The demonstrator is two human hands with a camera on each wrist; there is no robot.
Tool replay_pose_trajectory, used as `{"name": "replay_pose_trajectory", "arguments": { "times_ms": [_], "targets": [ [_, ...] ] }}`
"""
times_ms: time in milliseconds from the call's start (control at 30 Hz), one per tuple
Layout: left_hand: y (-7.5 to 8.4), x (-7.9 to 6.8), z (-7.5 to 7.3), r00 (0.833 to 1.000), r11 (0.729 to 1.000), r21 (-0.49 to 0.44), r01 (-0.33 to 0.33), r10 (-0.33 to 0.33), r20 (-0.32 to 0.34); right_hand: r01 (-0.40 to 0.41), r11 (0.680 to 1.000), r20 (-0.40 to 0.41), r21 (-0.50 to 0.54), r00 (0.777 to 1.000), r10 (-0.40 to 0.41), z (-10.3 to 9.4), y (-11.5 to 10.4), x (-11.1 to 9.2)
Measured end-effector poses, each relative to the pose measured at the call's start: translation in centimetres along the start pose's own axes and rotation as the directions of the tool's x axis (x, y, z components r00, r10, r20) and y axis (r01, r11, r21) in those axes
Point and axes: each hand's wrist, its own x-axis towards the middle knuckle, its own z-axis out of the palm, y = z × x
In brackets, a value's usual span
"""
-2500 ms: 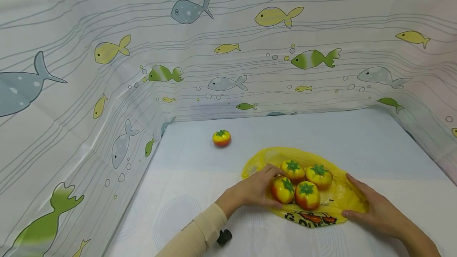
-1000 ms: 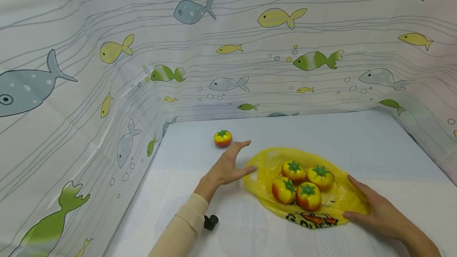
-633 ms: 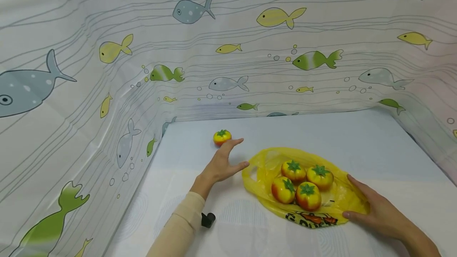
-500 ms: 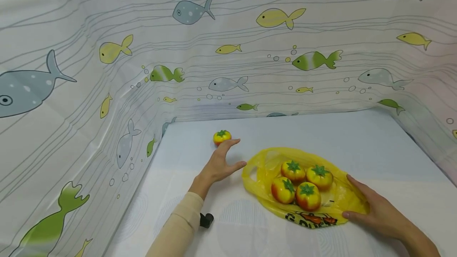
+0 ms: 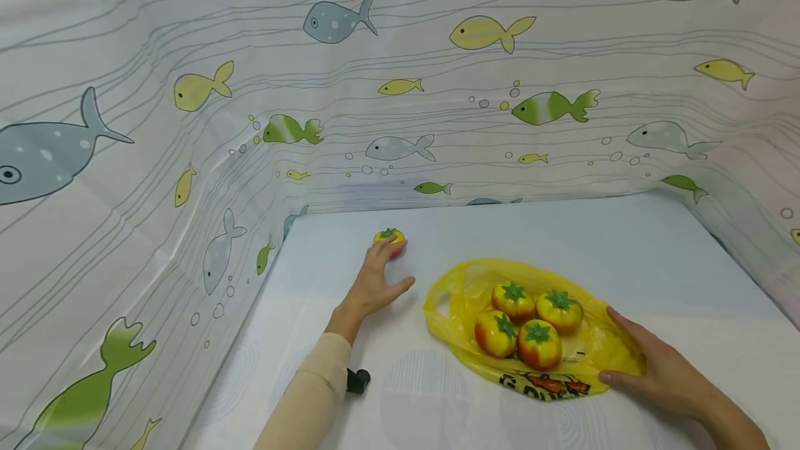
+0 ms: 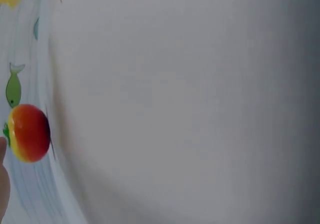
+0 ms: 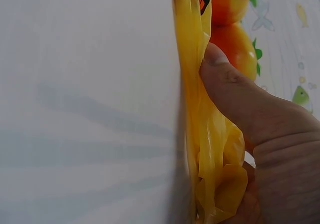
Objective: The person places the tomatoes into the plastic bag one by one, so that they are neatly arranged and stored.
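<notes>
A lone yellow-red tomato [image 5: 381, 236] with green leaves on top, glossy like a toy, sits on the table's left far part. Over it reaches my left hand [image 5: 370, 287], its fingers spread and overlapping the tomato's near side, thumb apart to the right. In the left wrist view a fingertip shows beside the tomato [image 6: 31, 134]. A yellow plastic bag [image 5: 471, 280] lies flat with several similar tomatoes [image 5: 539, 346] on it. My right hand [image 5: 662, 370] holds the bag's right end; the right wrist view shows its thumb against the plastic [image 7: 192, 103] and the other fingers mostly hidden behind.
The white table [image 5: 475, 415] meets a fish-printed curtain [image 5: 400, 110] at the back and both sides. A small black device [image 5: 358, 380] sits at my left wrist, beside the beige sleeve [image 5: 312, 391].
My left hand has moved from the tomatoes on the bag leftward and away to the lone tomato, its fingers now over it. The right hand has stayed at the bag's end.
</notes>
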Motion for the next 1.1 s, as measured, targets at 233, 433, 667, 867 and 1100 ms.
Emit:
{"name": "replay_pose_trajectory", "arguments": {
  "times_ms": [233,433,667,867,1100],
  "targets": [
    [-0.4,0.3,-0.2,0.999,0.999,-0.010,0.040,-0.041,-0.022,-0.021,1.000,0.015,-0.009,1.000,0.022,-0.1,0.0,-0.1],
    [-1.0,0.7,-0.3,0.998,0.998,0.038,0.055,-0.056,0.015,-0.012,1.000,0.009,-0.008,1.000,0.012,-0.1,0.0,-0.2],
    [-1.7,1.5,-0.7,0.993,0.990,0.081,0.113,-0.116,0.030,-0.013,1.000,0.003,-0.021,1.000,0.013,-0.2,0.2,-0.2],
    [-2.5,1.8,-1.0,0.979,0.976,0.090,0.199,-0.202,0.021,-0.005,1.000,-0.003,-0.011,1.000,0.005,-0.2,0.3,-0.2],
    [-3.1,1.4,-1.2,0.958,0.956,0.078,0.283,-0.285,0.013,0.017,1.000,-0.009,0.007,1.000,-0.017,0.1,0.1,-0.1]
  ]
}}
